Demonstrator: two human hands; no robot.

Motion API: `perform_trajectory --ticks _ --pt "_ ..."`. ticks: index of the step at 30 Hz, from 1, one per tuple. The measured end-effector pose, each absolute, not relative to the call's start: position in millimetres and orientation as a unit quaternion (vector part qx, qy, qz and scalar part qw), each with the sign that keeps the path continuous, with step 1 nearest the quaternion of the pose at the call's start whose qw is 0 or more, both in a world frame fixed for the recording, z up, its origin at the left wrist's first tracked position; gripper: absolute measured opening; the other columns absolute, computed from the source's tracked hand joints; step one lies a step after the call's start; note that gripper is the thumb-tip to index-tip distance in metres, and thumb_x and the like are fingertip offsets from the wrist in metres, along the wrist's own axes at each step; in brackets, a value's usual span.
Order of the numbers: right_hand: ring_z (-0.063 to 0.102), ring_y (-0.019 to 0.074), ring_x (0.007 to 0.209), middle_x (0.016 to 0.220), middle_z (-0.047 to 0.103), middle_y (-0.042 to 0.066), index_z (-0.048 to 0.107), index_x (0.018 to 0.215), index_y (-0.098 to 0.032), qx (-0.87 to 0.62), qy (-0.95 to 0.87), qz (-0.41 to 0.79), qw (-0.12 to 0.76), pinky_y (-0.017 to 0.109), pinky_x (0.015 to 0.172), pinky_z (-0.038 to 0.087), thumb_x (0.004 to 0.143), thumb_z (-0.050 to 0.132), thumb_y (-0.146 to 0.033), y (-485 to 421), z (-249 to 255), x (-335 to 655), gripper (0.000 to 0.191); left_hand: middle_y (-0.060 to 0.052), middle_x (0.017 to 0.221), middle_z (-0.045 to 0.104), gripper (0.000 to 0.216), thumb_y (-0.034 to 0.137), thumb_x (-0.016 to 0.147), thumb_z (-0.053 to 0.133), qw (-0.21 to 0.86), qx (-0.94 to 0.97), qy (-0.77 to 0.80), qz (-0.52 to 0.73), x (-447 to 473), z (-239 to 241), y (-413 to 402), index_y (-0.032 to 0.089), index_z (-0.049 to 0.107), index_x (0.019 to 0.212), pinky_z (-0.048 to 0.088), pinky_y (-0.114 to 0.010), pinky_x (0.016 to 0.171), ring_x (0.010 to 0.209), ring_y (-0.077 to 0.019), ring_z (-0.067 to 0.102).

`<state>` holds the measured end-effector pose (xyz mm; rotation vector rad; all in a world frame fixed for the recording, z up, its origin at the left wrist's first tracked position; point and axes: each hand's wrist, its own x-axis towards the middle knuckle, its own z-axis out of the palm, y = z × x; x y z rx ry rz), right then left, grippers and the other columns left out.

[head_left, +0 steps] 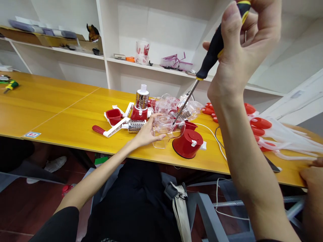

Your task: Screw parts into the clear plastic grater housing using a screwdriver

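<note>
My left hand (148, 132) is closed around a clear plastic housing (163, 125) of a rotary grater, held just over the table. Raised high at the upper right, my right hand (239, 50) grips a screwdriver (211, 50) with a black and yellow handle. Its metal shaft slants down and left, and the tip meets or overlaps the clear housing; I cannot tell whether they touch. Just right of the housing stands a red grater base (188, 144). A metal grater drum (136, 126) lies left of my left hand, by a white crank with a red handle (99, 129).
A red grater with an upright drum (141, 101) stands behind, beside several clear housings (166, 103). Red-and-clear plastic parts (262, 124) are heaped at right, near another person's hand (313, 173). White shelves (161, 69) line the back. Another screwdriver (11, 85) lies far left.
</note>
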<state>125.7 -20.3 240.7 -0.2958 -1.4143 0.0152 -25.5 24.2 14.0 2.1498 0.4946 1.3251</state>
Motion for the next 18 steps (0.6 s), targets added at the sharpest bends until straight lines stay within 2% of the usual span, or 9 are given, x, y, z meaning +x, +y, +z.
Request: perform_trajectory --ticks 3,6,8,14,18 --pt "0.050 0.0006 0.068 0.080 0.055 -0.002 0.066 0.091 -0.023 -0.133 -0.655 0.000 0.744 0.018 0.063 0.047 0.087 0.063 -0.028 -20.0 242.5 128.8 0.007 -0.013 0.149 0.049 0.084 0.056 0.074 0.079 0.282 0.801 0.184 0.494 -25.8 13.9 24.4 0.029 0.037 0.142 0.040 -0.058 0.119 0.138 -0.0347 0.052" --pt "0.061 0.0052 0.075 0.085 0.060 -0.002 0.063 0.094 -0.025 -0.122 -0.653 0.011 0.747 0.021 0.063 0.049 0.095 0.047 -0.028 -20.1 241.9 127.4 0.016 -0.013 0.149 0.050 0.085 0.056 0.074 0.079 0.279 0.801 0.186 0.495 -26.0 13.9 24.4 0.029 0.037 0.142 0.040 -0.059 0.119 0.139 -0.0350 0.051" --pt "0.062 0.0057 0.075 0.083 0.060 -0.002 0.060 0.094 -0.024 -0.126 -0.647 0.014 0.752 0.021 0.062 0.049 0.097 0.040 -0.027 -22.3 240.7 123.9 0.020 -0.012 0.148 0.051 0.085 0.056 0.074 0.079 0.281 0.801 0.187 0.495 -26.1 14.4 24.0 0.029 0.037 0.142 0.039 -0.059 0.119 0.139 -0.0354 0.051" --pt "0.049 -0.0008 0.072 0.082 0.053 -0.003 0.063 0.087 -0.023 -0.173 -0.648 -0.047 0.740 0.017 0.068 0.049 0.089 0.063 -0.030 -30.2 240.8 122.1 0.007 -0.012 0.149 0.050 0.083 0.053 0.073 0.080 0.285 0.800 0.189 0.493 -25.8 16.1 23.1 0.029 0.038 0.141 0.039 -0.059 0.119 0.138 -0.0354 0.051" --pt "0.059 0.0028 0.077 0.084 0.059 -0.004 0.067 0.093 -0.027 -0.150 -0.653 -0.025 0.742 0.021 0.070 0.052 0.094 0.052 -0.029 -27.9 240.2 125.7 0.015 -0.012 0.147 0.051 0.084 0.051 0.073 0.081 0.289 0.798 0.185 0.495 -25.8 15.3 24.1 0.029 0.038 0.141 0.040 -0.058 0.119 0.137 -0.0348 0.053"
